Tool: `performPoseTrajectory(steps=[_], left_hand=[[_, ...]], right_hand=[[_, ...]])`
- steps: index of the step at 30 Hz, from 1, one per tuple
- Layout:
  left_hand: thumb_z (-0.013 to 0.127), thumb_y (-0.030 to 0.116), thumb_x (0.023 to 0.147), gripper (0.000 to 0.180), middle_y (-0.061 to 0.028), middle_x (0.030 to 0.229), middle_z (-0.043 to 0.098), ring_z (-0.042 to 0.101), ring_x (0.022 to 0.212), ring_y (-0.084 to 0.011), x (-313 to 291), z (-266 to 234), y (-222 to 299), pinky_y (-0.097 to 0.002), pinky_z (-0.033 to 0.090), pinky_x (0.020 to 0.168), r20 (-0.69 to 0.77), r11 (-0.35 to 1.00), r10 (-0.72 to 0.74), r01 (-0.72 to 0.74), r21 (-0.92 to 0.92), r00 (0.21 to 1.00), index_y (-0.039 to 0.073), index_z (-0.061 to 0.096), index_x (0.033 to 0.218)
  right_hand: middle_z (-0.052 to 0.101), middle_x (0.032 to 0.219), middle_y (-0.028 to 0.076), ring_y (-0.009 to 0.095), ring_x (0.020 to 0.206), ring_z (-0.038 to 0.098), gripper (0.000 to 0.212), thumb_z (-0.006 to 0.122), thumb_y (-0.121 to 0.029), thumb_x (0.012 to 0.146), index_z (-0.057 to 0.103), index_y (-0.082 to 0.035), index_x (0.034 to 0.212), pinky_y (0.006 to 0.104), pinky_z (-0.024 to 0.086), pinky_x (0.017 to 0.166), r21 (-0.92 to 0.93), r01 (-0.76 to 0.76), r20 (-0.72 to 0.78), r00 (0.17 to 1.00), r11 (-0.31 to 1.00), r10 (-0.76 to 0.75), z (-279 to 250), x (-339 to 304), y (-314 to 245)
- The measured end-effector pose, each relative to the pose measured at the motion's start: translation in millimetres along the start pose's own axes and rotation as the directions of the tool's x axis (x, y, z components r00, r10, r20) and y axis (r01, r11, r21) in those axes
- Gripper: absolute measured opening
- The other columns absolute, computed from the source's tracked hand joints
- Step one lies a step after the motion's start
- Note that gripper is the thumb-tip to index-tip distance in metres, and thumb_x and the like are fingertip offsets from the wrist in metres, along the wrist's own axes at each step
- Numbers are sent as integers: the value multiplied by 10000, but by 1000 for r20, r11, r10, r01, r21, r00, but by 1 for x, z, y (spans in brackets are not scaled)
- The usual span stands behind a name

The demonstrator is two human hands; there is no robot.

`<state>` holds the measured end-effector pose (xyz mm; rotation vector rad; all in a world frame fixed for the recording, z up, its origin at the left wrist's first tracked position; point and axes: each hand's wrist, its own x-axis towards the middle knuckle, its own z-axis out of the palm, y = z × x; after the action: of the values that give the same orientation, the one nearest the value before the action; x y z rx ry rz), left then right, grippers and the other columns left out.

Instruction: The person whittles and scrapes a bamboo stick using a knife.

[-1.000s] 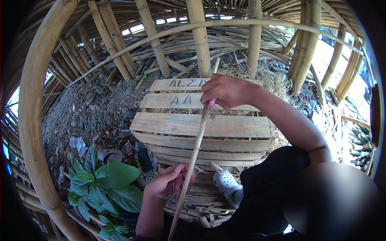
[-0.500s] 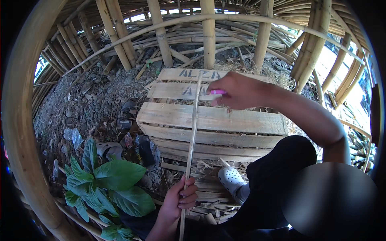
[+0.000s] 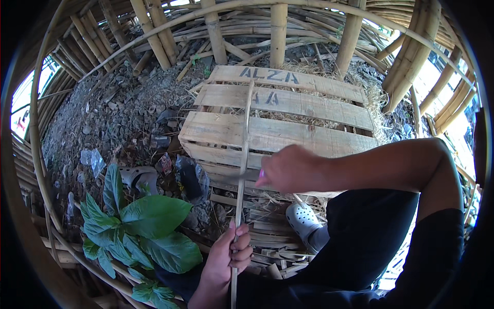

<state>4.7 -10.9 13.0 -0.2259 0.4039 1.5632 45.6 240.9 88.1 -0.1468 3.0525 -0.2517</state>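
A long, thin bamboo strip [image 3: 246, 131] runs upright through the middle of the view, its far end lying over a slatted wooden crate [image 3: 309, 135]. Low on the strip, my left hand [image 3: 226, 257] is closed with the fingers wrapped round it. My right hand [image 3: 296, 170] grips a knife [image 3: 251, 175] by a pink handle, mostly hidden in the fist. The dark blade, smeared by motion, points left and meets or crosses the strip above my left hand. Whether it cuts in, I cannot tell.
A leafy green plant [image 3: 149, 216] stands at lower left. Grey clogs [image 3: 303, 219] are on my feet, among bamboo offcuts [image 3: 267, 242]. Bamboo posts [image 3: 278, 36] and rails fence the far side, with rubble [image 3: 113, 113] and plastic scraps [image 3: 92, 160] at left.
My right hand has drawn the knife down along the strip toward me, from the crate's far slats to its near side. My left hand keeps its hold. The view has shifted slightly.
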Motion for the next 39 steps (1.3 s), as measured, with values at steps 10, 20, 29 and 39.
performPoseTrajectory(steps=[10, 20, 29, 39], left_hand=[[311, 320, 1029, 268, 70, 549, 259, 199, 384, -24, 5, -9, -1, -179, 159, 319, 132, 968, -42, 73, -241, 990, 135, 431, 877], [350, 371, 1017, 258, 86, 566, 255, 182, 405, -18, 6, -14, 6, -177, 133, 331, 144, 964, -75, 109, -244, 987, 178, 427, 863], [344, 324, 1021, 247, 75, 563, 264, 195, 391, -16, 5, -10, 5, -184, 136, 314, 100, 963, -16, 42, -266, 995, 140, 444, 891], [343, 327, 1018, 226, 79, 594, 277, 204, 414, -16, 2, -17, 7, -176, 149, 334, 147, 962, -68, 104, -251, 987, 158, 432, 898]], right_hand=[[591, 592, 132, 307, 532, 614, 397, 461, -329, 964, 574, -15, 748, 416, 491, 505, 51, 58, 261, 963, 997, -69, -1, -5, -13], [598, 584, 117, 312, 534, 617, 413, 434, -359, 973, 578, -8, 811, 416, 488, 500, 68, 54, 267, 961, 996, -70, -2, 3, -12], [554, 532, 104, 294, 471, 586, 425, 433, -357, 975, 547, 1, 776, 408, 469, 449, 7, 118, 204, 972, 993, -117, 9, 0, -26], [562, 557, 91, 275, 489, 600, 390, 428, -322, 974, 549, 4, 798, 401, 477, 443, -60, 71, 92, 994, 996, -65, 6, 23, -18]])
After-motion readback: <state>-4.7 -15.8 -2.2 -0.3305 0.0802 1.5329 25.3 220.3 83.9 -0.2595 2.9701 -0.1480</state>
